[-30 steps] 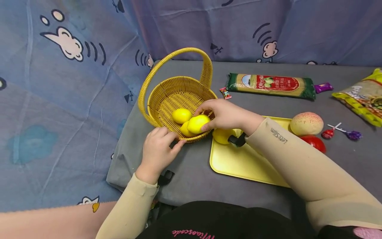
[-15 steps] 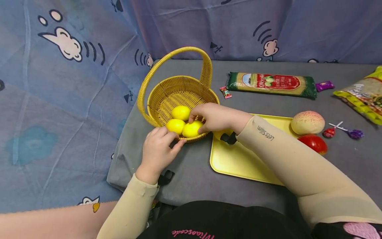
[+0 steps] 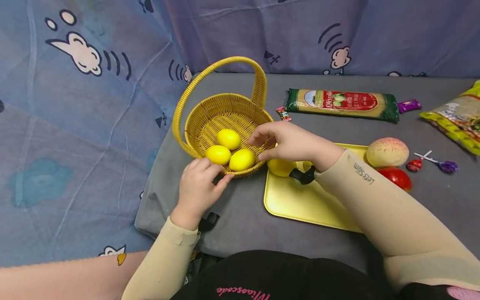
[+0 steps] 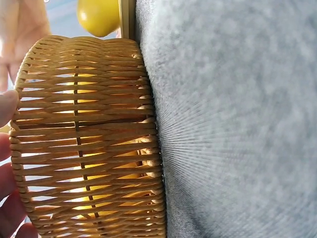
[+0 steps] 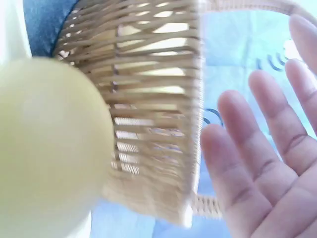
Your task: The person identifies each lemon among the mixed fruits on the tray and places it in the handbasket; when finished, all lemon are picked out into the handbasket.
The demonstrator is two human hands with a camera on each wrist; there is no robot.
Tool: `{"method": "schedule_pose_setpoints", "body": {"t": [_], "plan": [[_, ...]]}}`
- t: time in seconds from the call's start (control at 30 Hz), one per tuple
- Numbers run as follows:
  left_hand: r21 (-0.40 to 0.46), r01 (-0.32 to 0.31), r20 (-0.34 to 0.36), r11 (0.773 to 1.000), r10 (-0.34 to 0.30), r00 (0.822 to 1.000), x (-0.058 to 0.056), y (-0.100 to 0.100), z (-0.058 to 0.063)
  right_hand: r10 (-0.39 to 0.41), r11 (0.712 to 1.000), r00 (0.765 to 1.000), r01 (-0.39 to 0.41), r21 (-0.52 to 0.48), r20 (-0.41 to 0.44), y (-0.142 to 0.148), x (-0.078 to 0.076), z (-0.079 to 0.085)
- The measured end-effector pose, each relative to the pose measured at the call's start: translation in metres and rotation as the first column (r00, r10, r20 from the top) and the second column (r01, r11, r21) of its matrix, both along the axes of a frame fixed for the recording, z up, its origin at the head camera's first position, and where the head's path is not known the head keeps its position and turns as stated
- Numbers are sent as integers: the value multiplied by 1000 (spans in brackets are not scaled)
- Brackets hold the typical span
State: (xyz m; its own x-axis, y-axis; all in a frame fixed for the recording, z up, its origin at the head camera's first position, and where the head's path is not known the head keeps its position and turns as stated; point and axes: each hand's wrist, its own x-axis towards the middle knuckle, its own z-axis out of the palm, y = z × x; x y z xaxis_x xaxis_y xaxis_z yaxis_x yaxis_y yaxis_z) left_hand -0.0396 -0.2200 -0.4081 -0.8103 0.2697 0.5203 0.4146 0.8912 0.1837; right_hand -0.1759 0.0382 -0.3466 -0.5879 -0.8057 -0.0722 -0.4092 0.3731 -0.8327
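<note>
- 3 oval yellow lemon-like fruits (image 3: 242,160): inside basket, grouped at near side, on the woven bottom.
- Round yellow wicker basket (image 3: 221,102) w/ tall arched handle: upright on bench, left of tray.
- L hand (image 3: 198,183): grip closed on basket's near rim, thumb along the edge.
- R hand (image 3: 283,139): grip loose, fingers & thumb apart, nothing held; over basket's R rim, next to rightmost fruit. Can't tell if it touches the rim.
- 4th yellow fruit (image 3: 280,167): on tray, L end, just beside basket, below R wrist; looms large & blurry in R wrist cam.
- Rect. yellow tray (image 3: 296,204): R of basket, partly under R forearm.
- Pale pink-yellow peach (image 3: 387,152) + shiny red fruit (image 3: 396,178): R end of tray, red one part-hidden by sleeve.
- Red lollipop (image 3: 414,165) & purple lollipop (image 3: 448,167): R of peach, sticks crossed.
- Long green-ended pasta pack (image 3: 343,104): behind tray, small red candy (image 3: 283,113) at L end, purple candy (image 3: 409,106) at R end.
- Yellow-edged plastic bag (image 3: 455,118): far R, cut off by frame.
- Grey cloth-covered bench (image 3: 240,221) under all; blue printed curtain (image 3: 112,104) behind & L.
</note>
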Motion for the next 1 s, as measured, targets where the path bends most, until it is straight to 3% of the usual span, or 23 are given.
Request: {"method": "schedule_pose_setpoints", "body": {"t": [0.13,0.43,0.7,1.0], "plan": [[3,-11,12,1000,11,1000,0,-1,1,-79,996,997,80,-34,12,23,9,2],[15,-14,7,1000,14,1000,1,-2,1,-168,984,983,171,48,-68,49,32,-21],[20,-16,25,1000,15,1000,1,-1,0,-168,978,977,182,103,-134,50,37,-44],[30,-7,23,1000,6,1000,1,2,-1,-129,976,977,156,154,-170,43,41,-52]]}}
